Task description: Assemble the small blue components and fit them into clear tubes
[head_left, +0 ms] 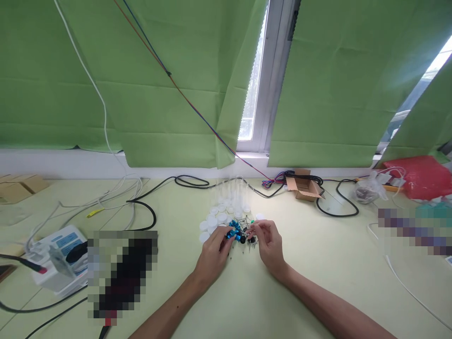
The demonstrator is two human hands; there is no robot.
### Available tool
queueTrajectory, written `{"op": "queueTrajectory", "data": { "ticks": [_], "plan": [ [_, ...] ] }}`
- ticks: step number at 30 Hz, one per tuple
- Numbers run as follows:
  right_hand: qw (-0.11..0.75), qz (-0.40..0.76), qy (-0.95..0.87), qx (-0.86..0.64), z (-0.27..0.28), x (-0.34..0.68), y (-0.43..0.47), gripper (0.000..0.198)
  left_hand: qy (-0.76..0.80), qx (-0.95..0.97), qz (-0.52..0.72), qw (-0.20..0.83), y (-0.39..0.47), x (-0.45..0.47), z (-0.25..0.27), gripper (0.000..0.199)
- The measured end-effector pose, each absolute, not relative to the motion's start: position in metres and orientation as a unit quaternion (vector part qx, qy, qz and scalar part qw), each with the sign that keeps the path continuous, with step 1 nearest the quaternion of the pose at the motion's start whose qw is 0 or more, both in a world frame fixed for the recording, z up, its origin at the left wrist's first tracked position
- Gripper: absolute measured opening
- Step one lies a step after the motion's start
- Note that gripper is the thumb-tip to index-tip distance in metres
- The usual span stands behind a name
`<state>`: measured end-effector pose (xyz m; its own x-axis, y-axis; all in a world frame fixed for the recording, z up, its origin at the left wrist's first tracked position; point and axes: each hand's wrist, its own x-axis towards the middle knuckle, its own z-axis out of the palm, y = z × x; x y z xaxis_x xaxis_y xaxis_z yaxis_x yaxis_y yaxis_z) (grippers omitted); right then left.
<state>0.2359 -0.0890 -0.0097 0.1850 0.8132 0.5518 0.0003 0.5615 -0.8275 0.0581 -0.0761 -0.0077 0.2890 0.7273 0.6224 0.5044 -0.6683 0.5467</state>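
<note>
Pixel blocks mask a dark object at near left on the pale yellow-green table; beside it, print on a white power unit's blue labels is too small to read. The left hand's fingertips meet small blue parts mid-table, the right hand's curl just beside; whether either pinches anything, I cannot tell. Behind stand white caps and faint clear tubes, then green curtains.

No legible text; blue label on white box unreadable.
</note>
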Motion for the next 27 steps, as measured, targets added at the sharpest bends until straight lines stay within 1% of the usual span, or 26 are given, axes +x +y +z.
{"op": "queueTrajectory", "data": {
  "ticks": [7,13,18,21,24,27],
  "plan": [
    [0.682,0.25,-0.603,-0.33,-0.013,0.23,-0.096,0.008,0.364,0.809,0.437,0.149,-0.076,0.058,-0.001,0.018],
    [0.68,0.255,-0.605,-0.327,-0.014,0.23,-0.096,0.008,0.357,0.813,0.434,0.153,-0.076,0.057,-0.001,0.019],
    [0.681,0.252,-0.602,-0.332,-0.013,0.231,-0.095,0.009,0.382,0.779,0.464,0.179,-0.08,0.06,0.002,0.014],
    [0.684,0.235,-0.608,-0.328,-0.013,0.231,-0.096,0.009,0.433,0.719,0.486,0.244,-0.082,0.063,0.005,0.01],
    [0.687,0.212,-0.621,-0.313,-0.013,0.231,-0.099,0.008,0.468,0.648,0.486,0.354,-0.083,0.065,0.008,0.016],
    [0.673,0.188,-0.653,-0.292,-0.013,0.23,-0.102,0.01,0.451,0.581,0.502,0.455,-0.082,0.067,0.011,0.023]
  ]
}}
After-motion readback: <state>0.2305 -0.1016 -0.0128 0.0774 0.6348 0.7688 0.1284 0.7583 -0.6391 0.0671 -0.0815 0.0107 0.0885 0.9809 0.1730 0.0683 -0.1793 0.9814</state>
